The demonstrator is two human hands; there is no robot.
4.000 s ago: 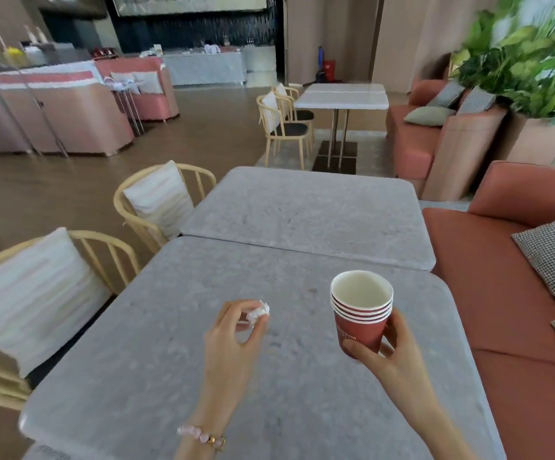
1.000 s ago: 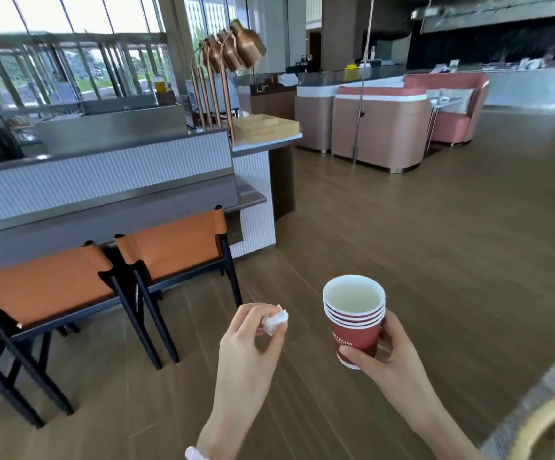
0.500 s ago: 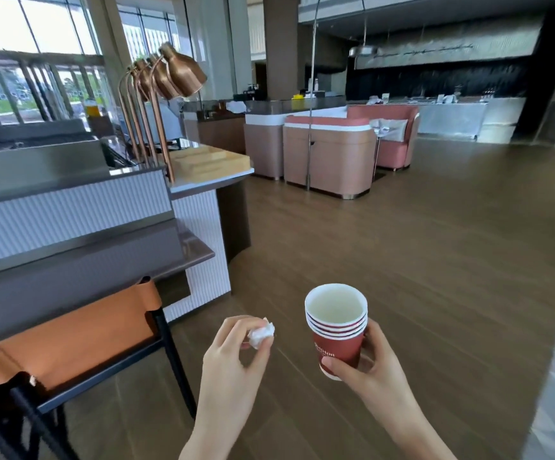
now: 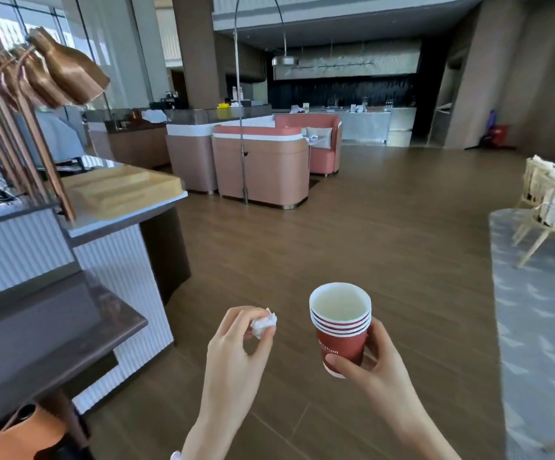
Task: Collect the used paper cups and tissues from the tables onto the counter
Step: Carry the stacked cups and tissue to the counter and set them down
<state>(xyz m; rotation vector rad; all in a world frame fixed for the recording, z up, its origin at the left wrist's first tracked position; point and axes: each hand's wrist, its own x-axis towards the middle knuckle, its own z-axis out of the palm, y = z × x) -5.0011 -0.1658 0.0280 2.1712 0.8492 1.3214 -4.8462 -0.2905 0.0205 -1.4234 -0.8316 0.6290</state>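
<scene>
Left hand [image 4: 236,355] half-hides tissue [image 4: 263,323]; right hand [image 4: 374,365] grips stacked cups [image 4: 342,341].

Gripping a stack of red paper cups [image 4: 341,330] upright in the right hand [image 4: 372,363], lower centre of the frame, thumb across the front of the lowest cup. Pinching a crumpled white tissue [image 4: 263,323] between thumb and fingertips of the left hand [image 4: 236,350], just left of the cups and apart from them. Below both, a brown wooden floor [image 4: 369,234]. Along the left edge, a white ribbed counter [image 4: 120,217], with copper lamps [image 4: 53,71] at upper left and a wooden tray [image 4: 123,189] on top. Pink booth seats [image 4: 263,164] at centre; a pale chair [image 4: 552,207] on a grey rug [image 4: 535,310] at right.
</scene>
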